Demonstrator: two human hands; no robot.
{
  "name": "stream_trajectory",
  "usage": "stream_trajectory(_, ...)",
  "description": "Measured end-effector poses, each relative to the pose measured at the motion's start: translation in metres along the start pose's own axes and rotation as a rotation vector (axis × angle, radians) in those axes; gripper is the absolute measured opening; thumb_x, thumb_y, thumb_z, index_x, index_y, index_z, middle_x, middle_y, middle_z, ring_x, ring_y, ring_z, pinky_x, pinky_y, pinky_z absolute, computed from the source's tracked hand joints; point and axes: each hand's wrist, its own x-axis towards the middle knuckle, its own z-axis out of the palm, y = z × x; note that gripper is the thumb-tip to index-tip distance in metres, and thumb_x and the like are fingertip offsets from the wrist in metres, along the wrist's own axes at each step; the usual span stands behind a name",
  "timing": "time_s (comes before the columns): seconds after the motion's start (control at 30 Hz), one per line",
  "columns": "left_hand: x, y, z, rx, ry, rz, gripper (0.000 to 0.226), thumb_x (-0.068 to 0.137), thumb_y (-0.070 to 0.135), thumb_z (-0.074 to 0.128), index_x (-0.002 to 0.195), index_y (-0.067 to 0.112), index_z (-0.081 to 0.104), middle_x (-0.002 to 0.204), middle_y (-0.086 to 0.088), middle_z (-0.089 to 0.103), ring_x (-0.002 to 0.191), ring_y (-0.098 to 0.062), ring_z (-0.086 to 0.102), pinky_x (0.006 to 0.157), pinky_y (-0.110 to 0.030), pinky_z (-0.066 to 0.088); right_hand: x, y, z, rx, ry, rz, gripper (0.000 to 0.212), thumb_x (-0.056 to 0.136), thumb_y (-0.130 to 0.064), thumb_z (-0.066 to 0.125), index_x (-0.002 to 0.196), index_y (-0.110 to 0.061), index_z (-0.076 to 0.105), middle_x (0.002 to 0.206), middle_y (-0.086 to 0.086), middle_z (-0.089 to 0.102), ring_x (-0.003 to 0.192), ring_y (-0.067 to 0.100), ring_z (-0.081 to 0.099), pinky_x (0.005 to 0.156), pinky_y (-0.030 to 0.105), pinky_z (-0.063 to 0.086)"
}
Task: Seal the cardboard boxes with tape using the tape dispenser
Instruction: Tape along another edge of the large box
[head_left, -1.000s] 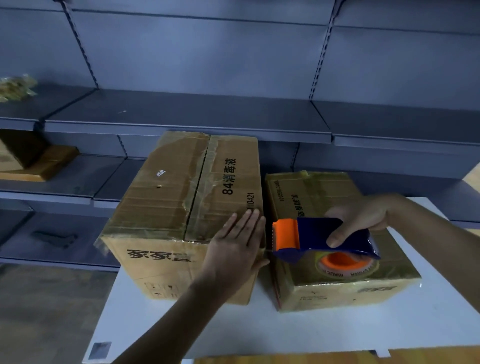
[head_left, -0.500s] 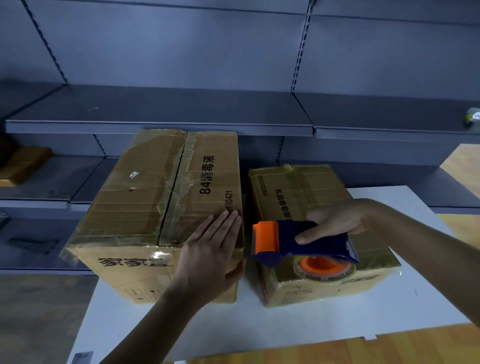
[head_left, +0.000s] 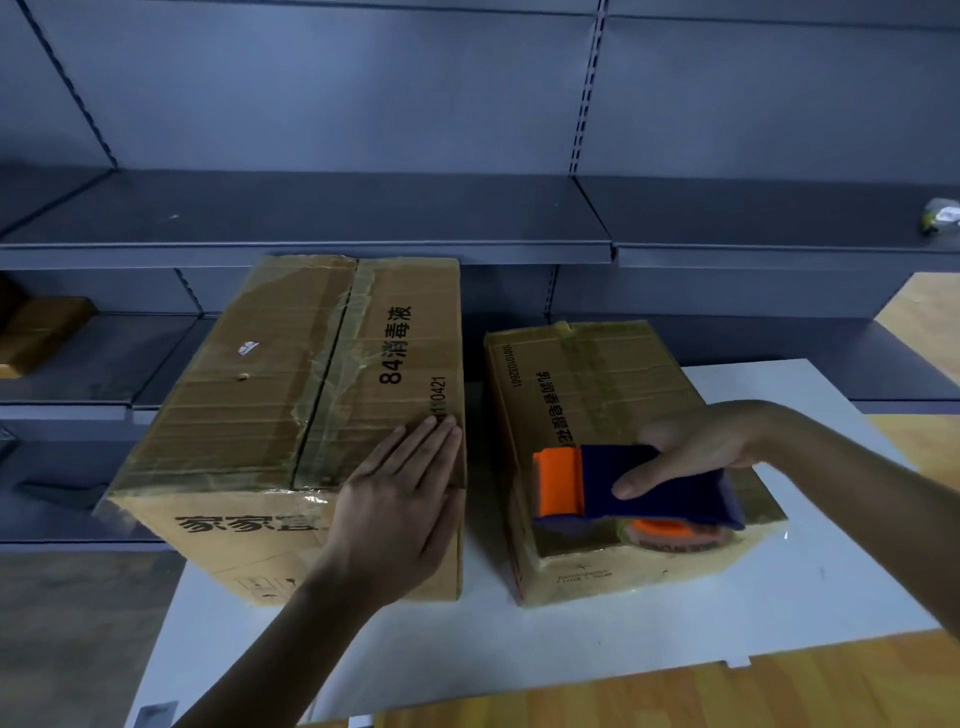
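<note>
Two boxes side by side on white table (head_left: 571, 649), narrow gap btwn. L hand (head_left: 400, 499) flat, fingers straight, pressing near-right corner of big box (head_left: 270, 395) top; holds nothing. R hand (head_left: 696, 452) wrapped round blue tape dispenser (head_left: 660, 488), orange end pointing left. Dispenser sits over near end of small box (head_left: 597, 384) top; contact w/ lid unclear. Wrinkled tape along both center seams. Grey shelves (head_left: 311, 218) behind.

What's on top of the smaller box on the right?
A blue and orange tape dispenser, gripped by the right hand, is over the smaller box's near end. Tape strips run along its lid. The dispenser covers the lid beneath and most of its roll.
</note>
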Motion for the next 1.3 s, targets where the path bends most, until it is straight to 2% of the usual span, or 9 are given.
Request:
stream_trajectory(0.2,0.001,0.006,0.002,0.013,0.014,-0.045,0.05,0.093,0.035,0.032,0.128,0.006,0.055,0.131,-0.01,0.055,0.123,-0.02,0.051,0.105,-0.043,0.039,0.033,-0.016,0.019,0.003,0.004,0.061,0.045,0.075,-0.064,0.06,0.088,-0.022,0.06,0.07,-0.012,0.069,0.062,0.003,0.066,0.051,0.017,0.048)
stream_trajectory(0.43,0.0,0.011,0.001,0.012,0.003,-0.059,0.056,0.091,0.042,0.035,0.127,0.005,0.055,0.13,-0.01,0.056,0.122,-0.021,0.052,0.103,-0.042,0.039,0.06,-0.048,0.018,-0.018,-0.107,0.113,0.052,0.077,-0.062,0.06,0.093,-0.013,0.06,0.086,0.005,0.068,0.072,0.015,0.067,0.057,0.024,0.054)
stream_trajectory(0.63,0.006,0.021,0.0,-0.033,0.044,-0.156,0.055,0.085,0.044,0.042,0.115,0.004,0.064,0.118,-0.01,0.064,0.113,-0.021,0.06,0.098,-0.042,0.046,0.062,-0.057,0.01,-0.039,-0.124,0.168,0.052,0.077,-0.06,0.061,0.092,-0.01,0.06,0.084,0.006,0.067,0.067,0.015,0.068,0.054,0.024,0.054)
stream_trajectory(0.83,0.015,0.032,0.001,0.015,0.029,-0.245,0.049,0.072,0.031,0.076,0.11,0.003,0.066,0.111,-0.012,0.068,0.11,-0.024,0.062,0.097,-0.045,0.045,0.057,-0.056,0.01,-0.037,-0.093,0.194,0.054,0.079,-0.06,0.06,0.093,-0.007,0.059,0.083,0.009,0.067,0.065,0.017,0.068,0.055,0.026,0.055)
stream_trajectory(0.97,0.02,0.04,-0.001,0.028,-0.075,-0.295,0.054,0.09,0.04,0.05,0.136,0.011,0.046,0.14,-0.004,0.049,0.135,-0.016,0.037,0.115,-0.04,0.021,0.057,-0.056,0.009,-0.02,-0.076,0.246,0.057,0.076,-0.06,0.063,0.093,-0.006,0.059,0.077,0.008,0.069,0.062,0.017,0.069,0.054,0.026,0.055)
stream_trajectory(1.03,0.02,0.039,0.0,0.048,-0.062,-0.303,0.055,0.095,0.041,0.036,0.143,0.015,0.033,0.148,0.0,0.036,0.141,-0.012,0.024,0.118,-0.037,0.01,0.062,-0.053,0.015,-0.2,-0.031,0.302,0.065,0.077,-0.064,0.059,0.103,-0.004,0.059,0.092,0.01,0.07,0.075,0.02,0.067,0.066,0.029,0.054)
stream_trajectory(1.1,0.017,0.036,-0.002,0.052,-0.053,-0.32,0.053,0.091,0.036,0.05,0.137,0.011,0.044,0.141,-0.005,0.047,0.135,-0.016,0.036,0.115,-0.04,0.02,0.065,-0.046,0.021,-0.34,0.029,0.375,0.07,0.078,-0.067,0.055,0.113,-0.006,0.056,0.114,0.011,0.062,0.094,0.024,0.059,0.077,0.031,0.049)
stream_trajectory(1.2,0.015,0.033,-0.003,0.047,0.036,-0.304,0.052,0.079,0.03,0.07,0.123,0.006,0.058,0.124,-0.009,0.06,0.122,-0.022,0.053,0.106,-0.046,0.036,0.064,-0.038,0.016,-0.12,0.08,0.298,0.06,0.077,-0.06,0.063,0.108,-0.009,0.059,0.109,0.008,0.063,0.094,0.021,0.06,0.066,0.025,0.051)
stream_trajectory(1.3,0.014,0.039,0.008,0.074,0.126,-0.275,0.048,0.076,0.026,0.073,0.115,0.001,0.064,0.114,-0.013,0.066,0.112,-0.027,0.06,0.096,-0.053,0.045,0.061,-0.037,0.01,-0.06,0.134,0.231,0.069,0.078,-0.06,0.063,0.12,-0.006,0.057,0.116,0.011,0.062,0.101,0.023,0.061,0.074,0.027,0.052)
